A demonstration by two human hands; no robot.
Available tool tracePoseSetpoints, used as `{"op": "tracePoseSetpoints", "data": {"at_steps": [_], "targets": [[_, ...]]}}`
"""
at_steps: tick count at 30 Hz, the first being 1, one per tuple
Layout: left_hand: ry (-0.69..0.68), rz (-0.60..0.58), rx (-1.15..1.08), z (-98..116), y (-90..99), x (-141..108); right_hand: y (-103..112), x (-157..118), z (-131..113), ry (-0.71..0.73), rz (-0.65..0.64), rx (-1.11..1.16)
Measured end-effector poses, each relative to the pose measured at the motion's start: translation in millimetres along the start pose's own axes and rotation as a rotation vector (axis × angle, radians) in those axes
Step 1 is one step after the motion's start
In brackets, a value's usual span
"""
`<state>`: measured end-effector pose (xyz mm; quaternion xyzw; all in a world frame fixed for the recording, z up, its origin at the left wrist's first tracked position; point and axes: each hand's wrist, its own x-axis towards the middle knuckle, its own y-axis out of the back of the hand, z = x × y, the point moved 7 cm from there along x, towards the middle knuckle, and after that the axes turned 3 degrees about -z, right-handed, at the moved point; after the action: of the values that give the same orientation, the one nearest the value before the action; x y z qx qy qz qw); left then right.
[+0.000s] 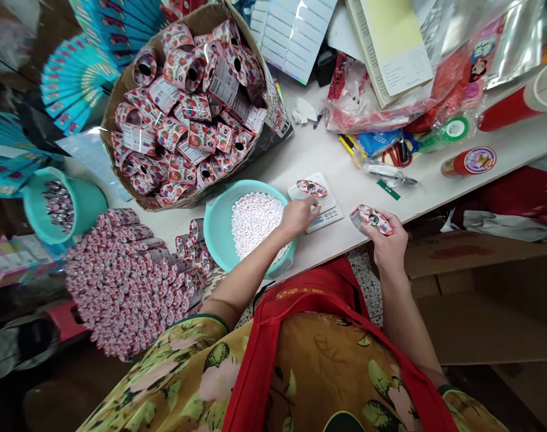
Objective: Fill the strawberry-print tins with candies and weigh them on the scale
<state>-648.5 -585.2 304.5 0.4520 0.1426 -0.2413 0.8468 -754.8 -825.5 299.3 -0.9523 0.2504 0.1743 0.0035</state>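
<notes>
Turquoise plastic makes up the wide bowl (pixel 217 231) at the worktop's (pixel 284 159) near edge, heaped with small white pellets (pixel 255 222). Just right of it, also by that edge, stands a flat white digital scale (pixel 323 223), bearing one oval-ended, red-and-white printed packet (pixel 311 188). The left hand (pixel 300 217) reaches across the bowl to the scale, its fingers bent and drawn close together over the scale's near part; whether they pinch anything cannot be told. The right hand (pixel 388 240), just off the near edge, has thumb and fingers pinching a second printed packet (pixel 371 219), its oval end with a dark central opening turned up. Behind the bowl, an open cardboard box (pixel 275 111) holds many similar packets. Toward the right, a red round-lidded container (pixel 469 162) lies near the near edge.
</notes>
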Motion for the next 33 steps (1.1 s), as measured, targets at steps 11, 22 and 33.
{"op": "tracePoseSetpoints", "data": {"at_steps": [11, 22, 33], "targets": [[-0.187, 0.063, 0.16, 0.4, 29.2, 23.3, -44.4, 28.1, -3.6, 0.089, -0.113, -0.137], [0.665, 0.362, 0.314, -145.1, 137.0, -195.4, -179.2, 56.4, 19.5, 0.346, -0.311, -0.365], [1.088, 0.053, 0.14, -310.0, -3.2, -266.2, -351.4, 67.6, -134.6, 0.81, -0.547, -0.492]]}}
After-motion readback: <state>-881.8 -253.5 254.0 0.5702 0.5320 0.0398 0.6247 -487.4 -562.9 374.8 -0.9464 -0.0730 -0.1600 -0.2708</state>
